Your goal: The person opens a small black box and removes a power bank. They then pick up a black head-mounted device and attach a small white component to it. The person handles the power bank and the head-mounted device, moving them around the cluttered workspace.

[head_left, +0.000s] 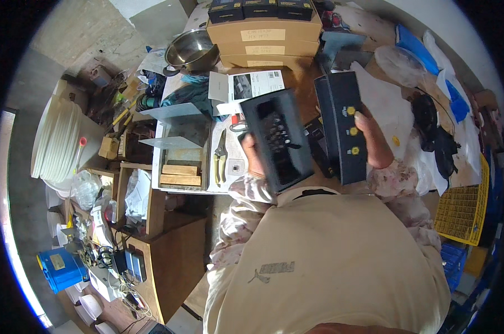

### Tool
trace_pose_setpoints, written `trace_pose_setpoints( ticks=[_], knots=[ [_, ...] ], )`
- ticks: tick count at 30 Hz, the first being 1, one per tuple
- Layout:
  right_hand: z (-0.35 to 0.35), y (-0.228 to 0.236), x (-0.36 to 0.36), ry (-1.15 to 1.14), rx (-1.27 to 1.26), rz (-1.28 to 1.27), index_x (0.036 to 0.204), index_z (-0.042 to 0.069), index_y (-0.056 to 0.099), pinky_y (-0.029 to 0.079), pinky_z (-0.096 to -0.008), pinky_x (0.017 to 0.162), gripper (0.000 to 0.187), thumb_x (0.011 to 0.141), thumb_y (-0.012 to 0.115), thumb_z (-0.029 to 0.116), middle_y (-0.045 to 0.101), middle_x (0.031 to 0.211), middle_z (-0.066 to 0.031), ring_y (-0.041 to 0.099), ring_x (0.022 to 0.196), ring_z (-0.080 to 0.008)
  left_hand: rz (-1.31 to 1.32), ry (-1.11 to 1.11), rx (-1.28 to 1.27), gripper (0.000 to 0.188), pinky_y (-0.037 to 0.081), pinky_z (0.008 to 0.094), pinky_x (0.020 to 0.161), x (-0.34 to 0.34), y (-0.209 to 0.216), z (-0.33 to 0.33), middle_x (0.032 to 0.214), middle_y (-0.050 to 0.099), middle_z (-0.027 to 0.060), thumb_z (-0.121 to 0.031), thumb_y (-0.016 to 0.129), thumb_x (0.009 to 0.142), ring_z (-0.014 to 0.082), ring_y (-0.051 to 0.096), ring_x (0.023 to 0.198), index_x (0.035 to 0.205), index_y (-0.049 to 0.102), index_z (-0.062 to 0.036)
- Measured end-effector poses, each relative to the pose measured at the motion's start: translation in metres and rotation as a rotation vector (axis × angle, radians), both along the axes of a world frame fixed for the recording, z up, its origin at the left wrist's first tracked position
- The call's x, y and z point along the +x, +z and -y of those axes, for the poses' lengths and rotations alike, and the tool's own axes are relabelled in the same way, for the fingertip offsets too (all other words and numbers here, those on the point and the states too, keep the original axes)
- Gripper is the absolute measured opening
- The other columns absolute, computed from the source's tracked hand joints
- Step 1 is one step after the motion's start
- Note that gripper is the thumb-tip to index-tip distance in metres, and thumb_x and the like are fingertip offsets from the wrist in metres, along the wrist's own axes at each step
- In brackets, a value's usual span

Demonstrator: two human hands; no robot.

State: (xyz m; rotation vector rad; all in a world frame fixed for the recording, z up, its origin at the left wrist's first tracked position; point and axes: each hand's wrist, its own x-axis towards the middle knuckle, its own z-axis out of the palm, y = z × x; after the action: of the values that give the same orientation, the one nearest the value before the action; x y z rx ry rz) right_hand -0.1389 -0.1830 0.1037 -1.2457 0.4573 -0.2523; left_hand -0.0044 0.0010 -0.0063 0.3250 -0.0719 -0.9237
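Note:
My left hand (253,157) is closed on the side of a black box tray (277,139), tilted over the table edge. Dark contents with small light specks show inside it, too blurred to name. My right hand (374,143) grips a black box lid (342,125) with three yellow round marks, held upright just right of the tray. Behind and between the two, another black box (320,146) is partly hidden. Left of my left hand lie pruning shears (221,158) with pale yellow handles and a small square grey-and-white piece (236,166).
Stacked brown cartons (266,42) with small black boxes (260,10) on top stand at the back. A steel pot (192,51), a printed white box (257,84) and a metal tray with wood blocks (180,169) are to the left. A yellow crate (462,203) stands right.

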Motion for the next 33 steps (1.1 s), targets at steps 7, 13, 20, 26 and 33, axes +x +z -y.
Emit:
trace_pose_setpoints(
  ticks=[7, 13, 20, 26, 33],
  knots=[
    [-0.003, -0.036, 0.004, 0.008, -0.149, 0.009, 0.139, 0.002, 0.035, 0.042, -0.0265, 0.091, 0.068, 0.088, 0.060, 0.038, 0.052, 0.122, -0.0098, 0.051, 0.109, -0.0134, -0.035, -0.137, 0.089, 0.069, 0.051, 0.0390, 0.085, -0.020, -0.013, 0.019, 0.113, 0.061, 0.0112, -0.056, 0.057, 0.080, 0.0251, 0.060, 0.097, 0.127, 0.050, -0.0060],
    [0.017, -0.029, -0.005, 0.024, 0.191, 0.036, 0.129, 0.005, 0.046, 0.052, -0.0246, 0.075, 0.053, 0.091, 0.054, 0.040, 0.060, 0.105, -0.0020, 0.060, 0.092, -0.0088, -0.180, 0.005, -0.338, 0.063, 0.053, 0.0449, 0.085, -0.004, -0.012, 0.017, 0.117, 0.059, 0.0143, -0.050, 0.055, 0.085, 0.0293, 0.061, 0.102, 0.129, 0.048, -0.0062],
    [0.071, -0.059, -0.036, -0.042, 0.434, 0.063, 0.131, 0.004, 0.046, 0.052, -0.0355, 0.087, 0.057, 0.092, 0.047, 0.046, 0.059, 0.121, -0.0116, 0.061, 0.103, -0.0217, -0.165, -0.140, -0.399, 0.066, 0.018, 0.0496, 0.113, 0.026, -0.040, -0.028, 0.140, 0.040, 0.0144, -0.047, 0.055, 0.088, 0.0285, 0.038, 0.130, 0.139, 0.037, -0.0100],
    [0.023, -0.101, -0.027, -0.215, 0.153, 0.171, 0.120, 0.002, 0.055, 0.049, -0.0330, 0.088, 0.046, 0.092, 0.050, 0.037, 0.060, 0.115, -0.0113, 0.060, 0.101, -0.0209, -0.220, -0.152, -0.436, 0.061, 0.017, 0.0465, 0.115, 0.021, -0.054, -0.016, 0.134, 0.046, 0.0128, -0.042, 0.059, 0.087, 0.0259, 0.041, 0.127, 0.134, 0.043, -0.0057],
    [-0.041, -0.117, -0.008, 0.395, 0.807, -0.022, 0.137, 0.015, 0.042, 0.035, -0.0413, 0.104, 0.054, 0.096, 0.035, 0.050, 0.049, 0.136, -0.0039, 0.047, 0.122, -0.0213, -0.012, -0.589, -0.395, 0.057, 0.039, 0.0423, 0.104, 0.077, -0.012, -0.020, 0.131, 0.046, 0.0161, -0.038, 0.046, 0.095, 0.0276, 0.049, 0.119, 0.138, 0.033, -0.0026]
  ],
)
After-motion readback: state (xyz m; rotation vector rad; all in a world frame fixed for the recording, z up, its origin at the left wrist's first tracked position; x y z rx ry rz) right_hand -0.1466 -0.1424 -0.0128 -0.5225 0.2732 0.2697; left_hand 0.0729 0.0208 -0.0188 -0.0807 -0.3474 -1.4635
